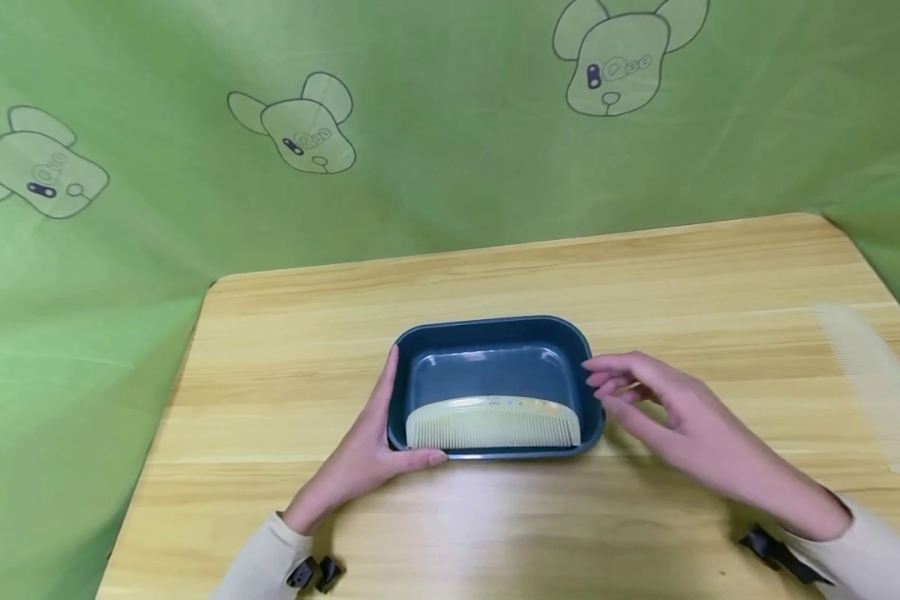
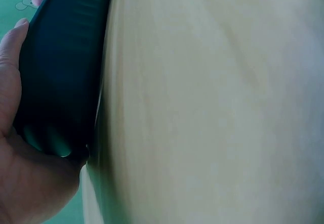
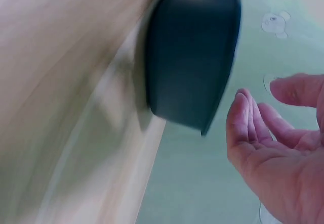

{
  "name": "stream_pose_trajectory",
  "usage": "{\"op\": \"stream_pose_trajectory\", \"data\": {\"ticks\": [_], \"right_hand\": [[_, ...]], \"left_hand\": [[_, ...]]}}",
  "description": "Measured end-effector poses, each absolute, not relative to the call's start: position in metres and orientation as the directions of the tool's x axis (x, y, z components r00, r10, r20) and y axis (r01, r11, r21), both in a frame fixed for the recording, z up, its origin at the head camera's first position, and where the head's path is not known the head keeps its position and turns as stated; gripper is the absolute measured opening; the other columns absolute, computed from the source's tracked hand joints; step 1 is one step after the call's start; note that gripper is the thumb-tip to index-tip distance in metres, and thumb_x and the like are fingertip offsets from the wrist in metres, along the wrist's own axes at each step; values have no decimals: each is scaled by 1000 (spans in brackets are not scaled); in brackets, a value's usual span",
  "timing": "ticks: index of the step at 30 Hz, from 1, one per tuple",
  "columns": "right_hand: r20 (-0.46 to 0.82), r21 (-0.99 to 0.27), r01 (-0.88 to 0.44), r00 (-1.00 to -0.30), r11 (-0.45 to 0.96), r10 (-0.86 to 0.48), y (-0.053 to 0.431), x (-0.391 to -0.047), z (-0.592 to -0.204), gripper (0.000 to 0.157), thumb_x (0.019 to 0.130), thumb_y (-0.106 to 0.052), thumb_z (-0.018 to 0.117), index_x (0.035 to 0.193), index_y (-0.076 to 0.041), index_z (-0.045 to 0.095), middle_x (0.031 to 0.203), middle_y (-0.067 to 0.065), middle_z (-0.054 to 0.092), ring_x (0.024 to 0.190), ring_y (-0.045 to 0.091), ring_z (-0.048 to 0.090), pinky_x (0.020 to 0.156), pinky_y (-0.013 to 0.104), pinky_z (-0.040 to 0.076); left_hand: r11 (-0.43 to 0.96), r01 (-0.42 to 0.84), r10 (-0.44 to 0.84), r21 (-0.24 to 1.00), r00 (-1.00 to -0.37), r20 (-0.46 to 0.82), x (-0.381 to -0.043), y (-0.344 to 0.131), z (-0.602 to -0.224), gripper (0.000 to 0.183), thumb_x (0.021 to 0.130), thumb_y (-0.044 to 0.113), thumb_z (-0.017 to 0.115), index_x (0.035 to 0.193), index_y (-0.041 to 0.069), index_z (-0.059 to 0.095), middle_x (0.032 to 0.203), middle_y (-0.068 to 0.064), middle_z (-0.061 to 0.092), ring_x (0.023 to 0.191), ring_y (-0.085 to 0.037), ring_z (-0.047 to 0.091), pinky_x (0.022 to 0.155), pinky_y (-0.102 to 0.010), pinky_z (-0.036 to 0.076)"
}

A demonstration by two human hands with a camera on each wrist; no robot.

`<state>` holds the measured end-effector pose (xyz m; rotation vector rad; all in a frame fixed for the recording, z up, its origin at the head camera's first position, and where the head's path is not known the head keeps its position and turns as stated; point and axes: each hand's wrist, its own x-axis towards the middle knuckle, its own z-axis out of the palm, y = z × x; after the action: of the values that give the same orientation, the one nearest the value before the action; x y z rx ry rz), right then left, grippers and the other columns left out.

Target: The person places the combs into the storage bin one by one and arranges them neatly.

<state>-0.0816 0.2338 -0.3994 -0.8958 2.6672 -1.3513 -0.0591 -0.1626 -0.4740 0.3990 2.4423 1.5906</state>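
A dark blue rectangular plastic box with rounded corners stands on the table. My left hand holds its left end, thumb along the near wall and the other fingers round the left side, mostly hidden. Inside, a pale, cream-coloured comb leans along the near wall, teeth downward. My right hand hovers beside the right end with loosely bent fingers and nothing between them. In the right wrist view its fingers appear apart from the box wall.
Toward the right edge of the wooden table lies a second pale, translucent comb. A green cloth printed with animal heads hangs behind the table and along its sides.
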Motion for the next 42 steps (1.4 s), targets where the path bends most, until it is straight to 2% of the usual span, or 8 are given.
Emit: {"op": "stream_pose_trajectory", "data": {"ticks": [5,12,22,28,30,37,39,42], "right_hand": [[228,-767,-418,-887,487,-401,258,-77,-396,50,101,9,71,146,-11,66,128,-5,74,107,11,70,92,11,51],[158,-782,-278,-954,558,-254,283,-71,-397,42,104,3,71,143,-12,68,122,-8,73,108,3,65,90,6,47],[220,-728,-248,-968,639,-125,329,-77,-411,45,100,8,72,143,6,61,119,-23,65,105,-7,58,90,0,42],[137,-708,-127,-990,695,-41,353,-79,-418,48,103,-2,73,147,8,55,116,-26,59,100,-13,53,86,-2,39],[105,-695,-93,-994,713,-27,360,-81,-423,50,105,-4,72,149,9,53,117,-18,59,100,-14,50,84,-3,38],[46,-669,-54,-998,742,-31,390,-86,-435,57,106,-2,67,148,25,41,128,38,52,101,-16,36,81,-4,29],[39,-651,-52,-999,757,-34,399,-87,-438,59,106,-5,67,148,27,40,132,45,49,107,0,47,84,-3,25],[68,-618,-52,-998,784,-13,408,-86,-444,59,105,-8,67,146,27,42,134,49,47,112,30,49,93,0,19]], "left_hand": [[385,111,326,916,-945,-22,-59,-162,-473,141,84,33,99,174,44,-10,181,12,-3,165,-20,4,128,-64,13],[389,112,320,914,-947,-20,-60,-164,-473,141,83,31,99,174,43,-9,181,11,-3,165,-21,4,128,-65,13],[386,105,327,916,-945,-30,-60,-162,-472,141,85,31,98,174,43,-10,181,11,-4,165,-20,3,128,-64,12],[389,101,323,916,-946,-32,-59,-163,-473,141,84,32,98,174,43,-10,181,12,-3,165,-20,3,128,-64,12],[388,102,323,916,-946,-31,-59,-163,-472,141,84,32,98,174,43,-10,181,12,-3,165,-20,3,128,-64,12],[390,106,330,915,-944,-32,-59,-160,-470,142,84,32,99,174,44,-10,181,11,-4,165,-21,3,128,-64,12],[387,102,328,916,-944,-33,-58,-160,-470,142,84,32,99,174,44,-10,181,11,-4,165,-21,3,128,-64,12],[376,97,327,921,-944,-35,-58,-160,-471,142,84,31,99,174,44,-10,181,12,-3,165,-20,3,128,-64,12]]}}
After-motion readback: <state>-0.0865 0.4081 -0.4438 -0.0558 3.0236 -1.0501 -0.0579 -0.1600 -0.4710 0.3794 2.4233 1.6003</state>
